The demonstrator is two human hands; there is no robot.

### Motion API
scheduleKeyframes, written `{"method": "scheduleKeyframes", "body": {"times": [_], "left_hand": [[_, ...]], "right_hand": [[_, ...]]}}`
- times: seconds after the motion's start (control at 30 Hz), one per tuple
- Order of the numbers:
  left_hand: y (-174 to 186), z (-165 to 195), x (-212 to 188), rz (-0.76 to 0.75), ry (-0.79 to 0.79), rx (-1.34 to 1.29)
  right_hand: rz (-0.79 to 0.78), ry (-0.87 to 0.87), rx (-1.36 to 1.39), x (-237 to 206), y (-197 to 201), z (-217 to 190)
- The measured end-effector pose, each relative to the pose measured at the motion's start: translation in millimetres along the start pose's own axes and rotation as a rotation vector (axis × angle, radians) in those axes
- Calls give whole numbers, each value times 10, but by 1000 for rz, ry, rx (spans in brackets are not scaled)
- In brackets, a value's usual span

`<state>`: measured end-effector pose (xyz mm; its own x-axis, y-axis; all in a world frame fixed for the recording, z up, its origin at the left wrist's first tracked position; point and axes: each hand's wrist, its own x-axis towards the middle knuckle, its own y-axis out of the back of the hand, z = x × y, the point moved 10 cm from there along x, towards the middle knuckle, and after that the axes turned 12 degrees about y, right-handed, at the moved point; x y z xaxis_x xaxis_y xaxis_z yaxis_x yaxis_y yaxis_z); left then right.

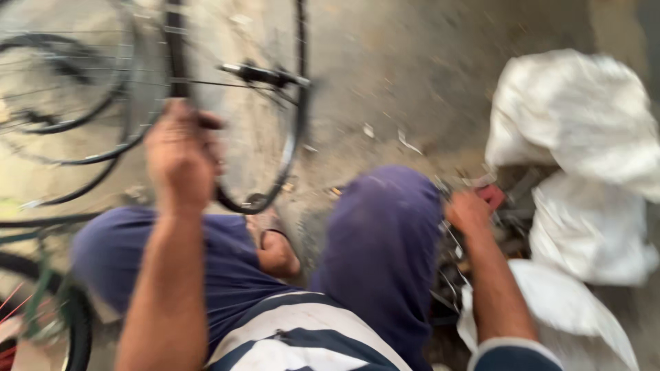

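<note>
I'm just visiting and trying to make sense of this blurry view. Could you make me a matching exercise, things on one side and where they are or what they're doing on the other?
Things:
1. left hand
2. right hand
3. white sacks
4. bicycle wheel

Places or states:
A. piled at the right side on the floor
B. gripping the dark rim
C. held upright in front of the knees, axle sticking out
D. reaching down by a small red thing among metal parts

Pairs: 1-B, 2-D, 3-A, 4-C
</note>
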<state>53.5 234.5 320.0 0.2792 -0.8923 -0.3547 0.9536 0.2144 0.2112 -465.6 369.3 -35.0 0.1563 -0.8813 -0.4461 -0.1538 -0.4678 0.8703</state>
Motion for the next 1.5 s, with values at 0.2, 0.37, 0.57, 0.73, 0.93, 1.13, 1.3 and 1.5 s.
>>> {"method": "scheduleKeyframes", "body": {"times": [0.2,0.37,0.57,0.73,0.93,1.13,1.3,1.5], "left_hand": [[-113,-56,211,-78,75,-271],[-304,3,78,-80,20,-214],[-610,43,-510,-186,-81,-332],[-599,39,-916,-248,-48,-321],[-560,319,-1151,-364,-217,-25],[-106,398,-1054,-140,-436,-14],[-507,272,-697,-874,-429,-271],[-835,-2,-543,-695,-556,121]], "right_hand": [[579,-426,1719,-251,108,89],[660,-212,1788,-285,642,141],[787,-88,1689,-623,2157,401],[936,273,1610,-890,3696,-667],[1060,753,715,-320,4508,-3406],[1058,637,189,-247,4691,-4507],[1038,653,176,-271,4665,-4549],[1047,711,152,-344,4689,-4654]]}}
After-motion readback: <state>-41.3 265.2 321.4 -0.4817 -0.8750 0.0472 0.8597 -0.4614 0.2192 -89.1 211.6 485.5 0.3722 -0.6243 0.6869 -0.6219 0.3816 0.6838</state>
